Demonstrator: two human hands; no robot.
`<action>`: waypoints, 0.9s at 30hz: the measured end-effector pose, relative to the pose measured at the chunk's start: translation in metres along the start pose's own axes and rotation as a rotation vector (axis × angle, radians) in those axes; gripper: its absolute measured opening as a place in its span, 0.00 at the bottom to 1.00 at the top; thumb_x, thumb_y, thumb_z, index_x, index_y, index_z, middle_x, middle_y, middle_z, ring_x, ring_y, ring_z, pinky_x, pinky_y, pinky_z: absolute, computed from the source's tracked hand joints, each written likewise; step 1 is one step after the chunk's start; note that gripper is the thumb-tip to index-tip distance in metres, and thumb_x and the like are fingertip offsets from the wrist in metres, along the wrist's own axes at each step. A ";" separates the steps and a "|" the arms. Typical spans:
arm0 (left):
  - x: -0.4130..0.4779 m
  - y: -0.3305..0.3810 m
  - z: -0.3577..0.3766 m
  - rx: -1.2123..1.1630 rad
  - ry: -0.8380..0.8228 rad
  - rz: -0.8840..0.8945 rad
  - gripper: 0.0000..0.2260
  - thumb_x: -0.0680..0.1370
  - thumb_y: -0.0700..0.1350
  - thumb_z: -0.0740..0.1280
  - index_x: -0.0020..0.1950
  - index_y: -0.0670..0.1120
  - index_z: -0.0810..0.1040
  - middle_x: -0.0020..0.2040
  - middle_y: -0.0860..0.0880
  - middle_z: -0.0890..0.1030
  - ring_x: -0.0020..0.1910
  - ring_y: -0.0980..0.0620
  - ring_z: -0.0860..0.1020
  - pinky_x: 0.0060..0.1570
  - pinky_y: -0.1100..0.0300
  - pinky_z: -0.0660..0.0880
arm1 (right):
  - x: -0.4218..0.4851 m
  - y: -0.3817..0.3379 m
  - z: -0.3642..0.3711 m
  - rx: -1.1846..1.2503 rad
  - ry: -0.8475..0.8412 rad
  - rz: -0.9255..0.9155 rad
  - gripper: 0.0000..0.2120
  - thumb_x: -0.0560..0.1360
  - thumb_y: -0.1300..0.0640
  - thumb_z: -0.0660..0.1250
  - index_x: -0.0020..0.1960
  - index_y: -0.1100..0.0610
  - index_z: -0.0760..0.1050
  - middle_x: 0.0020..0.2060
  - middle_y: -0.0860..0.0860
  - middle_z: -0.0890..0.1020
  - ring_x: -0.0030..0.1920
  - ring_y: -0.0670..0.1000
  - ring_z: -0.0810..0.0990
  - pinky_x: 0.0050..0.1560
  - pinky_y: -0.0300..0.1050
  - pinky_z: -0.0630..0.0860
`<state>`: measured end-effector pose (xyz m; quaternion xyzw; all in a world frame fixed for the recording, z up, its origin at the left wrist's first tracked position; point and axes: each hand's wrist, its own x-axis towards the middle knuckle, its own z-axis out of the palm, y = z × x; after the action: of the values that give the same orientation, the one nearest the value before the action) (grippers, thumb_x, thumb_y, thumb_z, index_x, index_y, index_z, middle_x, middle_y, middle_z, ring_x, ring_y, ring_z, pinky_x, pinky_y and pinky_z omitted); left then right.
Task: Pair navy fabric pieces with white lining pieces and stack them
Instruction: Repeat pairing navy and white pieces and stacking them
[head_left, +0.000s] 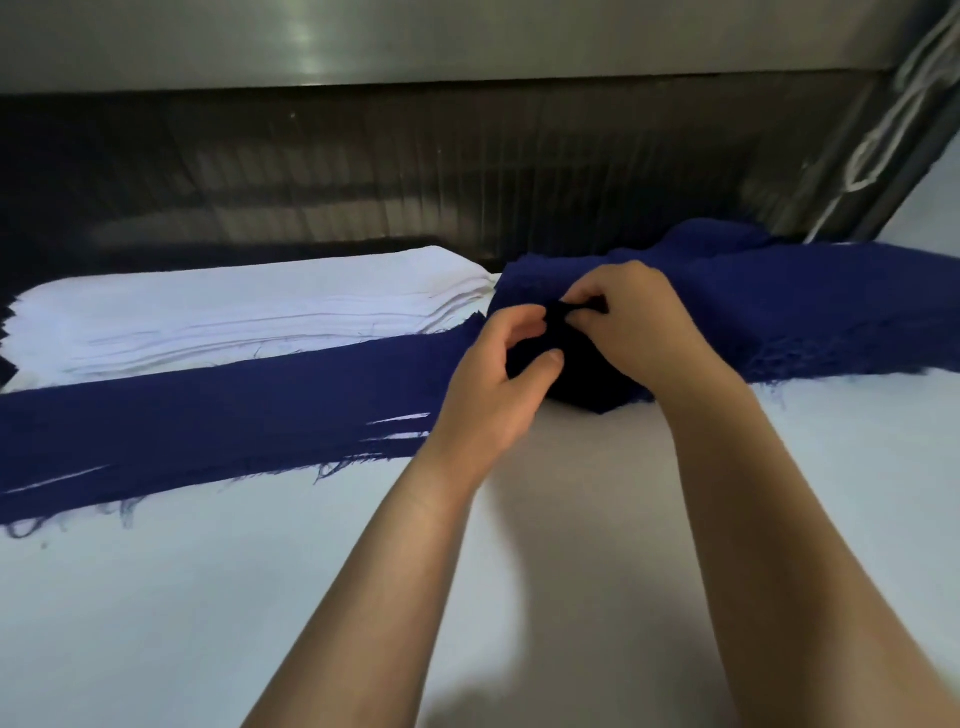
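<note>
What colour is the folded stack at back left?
White. The stack shows best in the head view.

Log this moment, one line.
left hand: pinches navy piece | right hand: pinches it too | navy pile: beneath hands | white lining stack: left, untouched

Two hands; one white lining stack; two navy fabric piles.
</note>
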<state>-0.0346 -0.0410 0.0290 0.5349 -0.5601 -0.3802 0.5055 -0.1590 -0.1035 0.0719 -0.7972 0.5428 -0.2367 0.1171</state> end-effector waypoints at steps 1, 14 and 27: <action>0.000 -0.001 0.001 0.013 -0.008 0.001 0.17 0.78 0.40 0.66 0.66 0.52 0.71 0.58 0.59 0.76 0.57 0.71 0.71 0.51 0.81 0.64 | 0.000 0.001 0.001 0.012 0.017 0.000 0.11 0.77 0.62 0.64 0.57 0.57 0.79 0.54 0.53 0.81 0.54 0.51 0.76 0.51 0.37 0.65; 0.009 0.000 -0.004 -0.079 0.154 0.083 0.22 0.78 0.28 0.58 0.68 0.46 0.70 0.55 0.50 0.79 0.52 0.59 0.78 0.56 0.65 0.74 | -0.005 -0.033 0.009 0.169 0.032 -0.188 0.12 0.74 0.64 0.63 0.54 0.54 0.80 0.50 0.50 0.82 0.51 0.50 0.79 0.53 0.49 0.75; -0.008 0.002 -0.026 -0.395 0.473 -0.006 0.11 0.77 0.45 0.69 0.35 0.48 0.84 0.36 0.48 0.85 0.36 0.48 0.84 0.37 0.63 0.78 | -0.024 -0.015 0.012 -0.192 -0.001 -0.220 0.21 0.71 0.58 0.66 0.64 0.49 0.72 0.63 0.47 0.72 0.61 0.53 0.68 0.57 0.47 0.61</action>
<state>-0.0106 -0.0297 0.0349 0.5014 -0.3405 -0.3482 0.7151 -0.1480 -0.0765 0.0623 -0.8595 0.4724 -0.1947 0.0140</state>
